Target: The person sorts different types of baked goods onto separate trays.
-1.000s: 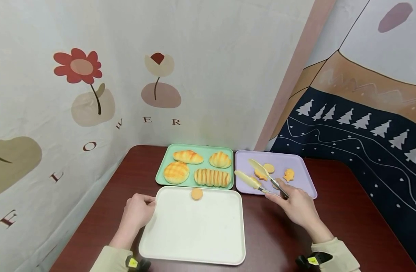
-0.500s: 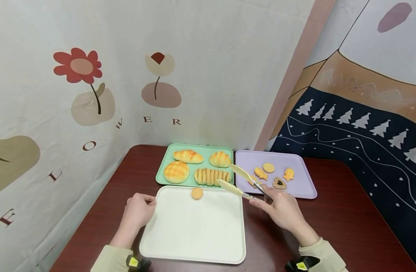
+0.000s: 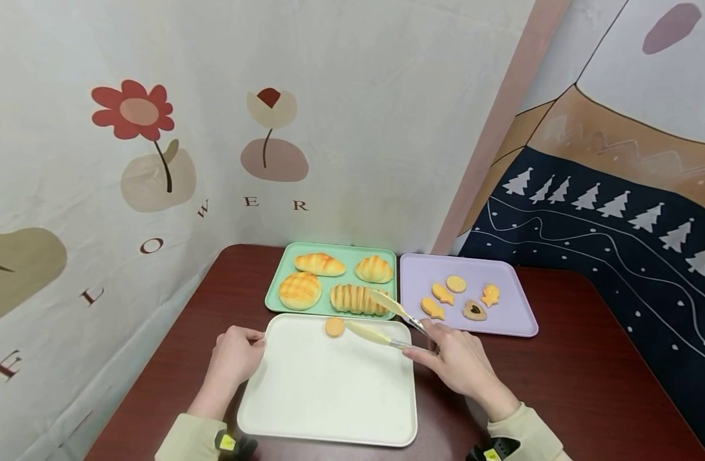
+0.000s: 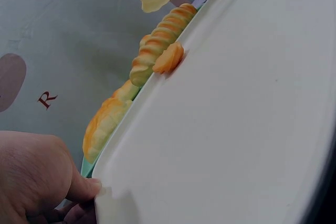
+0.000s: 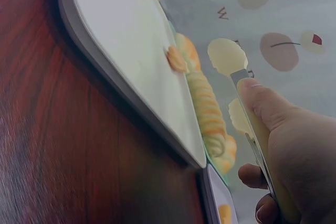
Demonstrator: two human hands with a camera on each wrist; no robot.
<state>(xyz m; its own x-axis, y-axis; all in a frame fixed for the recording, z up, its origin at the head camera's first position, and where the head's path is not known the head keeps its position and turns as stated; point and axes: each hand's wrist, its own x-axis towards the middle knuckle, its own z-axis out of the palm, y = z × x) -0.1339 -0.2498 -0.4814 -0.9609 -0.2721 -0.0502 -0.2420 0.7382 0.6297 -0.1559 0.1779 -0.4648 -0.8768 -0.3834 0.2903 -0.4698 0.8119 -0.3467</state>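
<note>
Right hand (image 3: 453, 358) grips open tongs (image 3: 387, 320) beside the cookie (image 3: 333, 326); left hand (image 3: 234, 355) pinches the white tray (image 3: 329, 410). Reaching step; closing on the ridged loaf (image 3: 358, 299) likely follows.

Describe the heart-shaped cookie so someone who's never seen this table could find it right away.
Find the lilac tray on the right side of the table, beside the green tray. Five cookies lie on it; the heart cookie is the front one. It alone has a dark centre.

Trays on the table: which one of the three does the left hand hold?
The white tray, nearest the person. The left hand grips its left edge. The green tray of breads and the purple tray of cookies lie behind it, untouched.
</note>
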